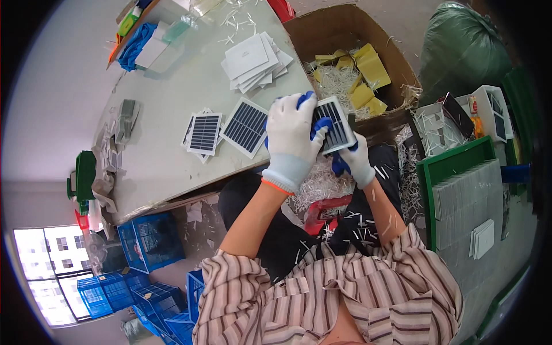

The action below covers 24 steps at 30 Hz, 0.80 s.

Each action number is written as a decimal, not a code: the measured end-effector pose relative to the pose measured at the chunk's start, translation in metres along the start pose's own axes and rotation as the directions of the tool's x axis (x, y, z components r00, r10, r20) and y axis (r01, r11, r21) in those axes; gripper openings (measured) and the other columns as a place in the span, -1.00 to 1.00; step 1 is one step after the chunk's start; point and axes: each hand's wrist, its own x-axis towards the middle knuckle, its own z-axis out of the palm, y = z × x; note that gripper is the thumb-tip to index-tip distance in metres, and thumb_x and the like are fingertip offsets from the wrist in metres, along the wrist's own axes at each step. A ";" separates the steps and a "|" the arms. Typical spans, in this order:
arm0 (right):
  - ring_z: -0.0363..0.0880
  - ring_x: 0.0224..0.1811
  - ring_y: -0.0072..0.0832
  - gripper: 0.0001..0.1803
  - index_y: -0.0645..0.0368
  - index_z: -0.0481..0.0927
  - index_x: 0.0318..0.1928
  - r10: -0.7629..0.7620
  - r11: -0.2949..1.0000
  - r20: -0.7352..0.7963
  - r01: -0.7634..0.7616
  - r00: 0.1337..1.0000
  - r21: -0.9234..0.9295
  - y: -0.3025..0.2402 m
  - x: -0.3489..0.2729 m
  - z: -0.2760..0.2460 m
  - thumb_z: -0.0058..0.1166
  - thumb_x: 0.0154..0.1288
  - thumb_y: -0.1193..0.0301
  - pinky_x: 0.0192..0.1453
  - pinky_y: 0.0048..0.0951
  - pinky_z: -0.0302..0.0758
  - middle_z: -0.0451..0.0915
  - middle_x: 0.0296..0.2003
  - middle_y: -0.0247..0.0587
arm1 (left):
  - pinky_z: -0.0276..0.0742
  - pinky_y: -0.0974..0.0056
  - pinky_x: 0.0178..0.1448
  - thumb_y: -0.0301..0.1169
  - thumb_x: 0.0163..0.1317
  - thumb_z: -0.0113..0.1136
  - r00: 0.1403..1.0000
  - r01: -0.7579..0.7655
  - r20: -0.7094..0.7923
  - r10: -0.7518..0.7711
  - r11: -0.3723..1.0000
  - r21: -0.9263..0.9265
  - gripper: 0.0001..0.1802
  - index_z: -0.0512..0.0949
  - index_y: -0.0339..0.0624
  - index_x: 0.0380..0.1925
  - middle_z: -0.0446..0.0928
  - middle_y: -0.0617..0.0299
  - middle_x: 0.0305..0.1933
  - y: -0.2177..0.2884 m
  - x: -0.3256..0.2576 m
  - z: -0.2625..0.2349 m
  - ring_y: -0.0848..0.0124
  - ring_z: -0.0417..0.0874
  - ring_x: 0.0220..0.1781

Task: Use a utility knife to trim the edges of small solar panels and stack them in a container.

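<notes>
Solar panel [340, 129], white-framed, is pinched by the gloved left hand [291, 126] above the lap, near the cardboard carton [322, 29]; whether the right hand's [357, 162] partly hidden fingers are closed at its lower corner cannot be told. Through a loosened pinch, it could be dropped and its face cracked.

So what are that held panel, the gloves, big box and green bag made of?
Panel: smooth striped face, perhaps glass or plastic, from its sheen.
Gloves: probably matte knit, given the close-fitting cuff; blue coating, perhaps rubber.
Box: likely cardboard, dull, from its thin brown walls.
Bag: thin, shiny plastic, apparently, by its creases.
</notes>
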 end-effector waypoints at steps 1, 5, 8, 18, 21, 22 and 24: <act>0.53 -0.30 -0.70 -0.75 0.35 0.56 -0.15 0.073 0.993 0.054 -0.068 0.996 -0.100 -0.003 -0.009 -0.009 0.20 0.16 0.50 -0.16 -0.58 0.51 0.63 -0.33 -0.30 | 0.34 0.06 0.17 -0.51 -0.06 0.23 0.997 -0.013 0.077 0.011 1.000 0.016 -0.45 0.47 -0.18 0.05 0.44 -0.01 0.01 0.000 -0.003 -0.002 0.02 0.42 0.09; 0.52 -0.38 -0.73 -0.82 0.31 0.57 -0.25 0.117 0.992 0.056 -0.115 0.992 -0.043 -0.011 0.007 -0.009 0.18 0.19 0.46 -0.29 -0.62 0.48 0.62 -0.42 -0.37 | 0.35 0.05 0.14 -0.56 -0.09 0.17 0.995 -0.013 -0.095 0.009 0.999 -0.038 -0.58 0.50 -0.24 -0.11 0.45 0.02 -0.08 0.003 -0.006 0.020 0.03 0.42 0.05; 0.52 -0.42 -0.73 -0.84 0.30 0.58 -0.27 0.012 0.996 0.120 -0.002 0.993 -0.084 -0.013 0.008 -0.006 0.20 0.15 0.48 -0.33 -0.62 0.47 0.62 -0.45 -0.37 | 0.39 0.07 0.06 -0.60 -0.04 0.10 0.993 0.013 -0.116 -0.018 0.999 -0.039 -0.61 0.53 -0.16 -0.11 0.49 0.06 -0.10 0.007 -0.004 0.022 0.05 0.45 -0.01; 0.62 -0.37 -0.36 -0.65 0.33 0.41 -0.05 0.015 0.991 -0.117 -0.031 0.993 -0.132 -0.012 -0.060 0.026 0.12 0.13 0.55 -0.22 -0.44 0.52 0.61 -0.36 -0.13 | 0.37 0.06 0.05 -0.51 -0.03 0.15 0.989 0.087 -0.125 -0.083 0.996 0.031 -0.55 0.53 -0.16 -0.04 0.47 0.04 -0.12 0.015 -0.002 0.020 0.06 0.43 -0.02; 0.61 -0.25 -0.46 -0.61 0.30 0.35 0.03 -0.160 0.940 -0.236 0.075 0.958 -0.332 0.015 -0.027 0.020 0.11 0.19 0.55 -0.12 -0.41 0.53 0.59 -0.23 -0.13 | 0.35 0.04 0.07 -0.47 -0.04 0.16 0.992 0.070 -0.110 -0.063 0.995 0.064 -0.53 0.53 -0.15 -0.02 0.45 0.03 -0.11 0.014 -0.004 0.022 0.05 0.42 0.00; 0.60 -0.23 -0.47 -0.60 0.28 0.34 0.04 -0.132 0.978 -0.265 0.082 0.955 -0.192 0.023 -0.020 0.024 0.12 0.19 0.55 -0.10 -0.42 0.52 0.58 -0.22 -0.17 | 0.35 0.03 0.06 -0.47 -0.05 0.16 0.993 0.067 -0.096 -0.061 0.996 0.060 -0.53 0.53 -0.14 -0.02 0.46 0.04 -0.11 0.016 -0.004 0.022 0.05 0.42 0.00; 0.57 -0.22 -0.47 -0.53 0.18 0.29 0.10 0.022 0.963 -0.361 0.077 0.932 0.258 0.065 0.001 0.037 0.15 0.22 0.46 -0.07 -0.48 0.51 0.55 -0.21 -0.27 | 0.35 0.03 0.07 -0.47 -0.05 0.16 0.995 0.054 -0.081 -0.050 0.997 0.060 -0.53 0.54 -0.14 -0.02 0.46 0.04 -0.10 0.019 -0.002 0.023 0.04 0.42 0.00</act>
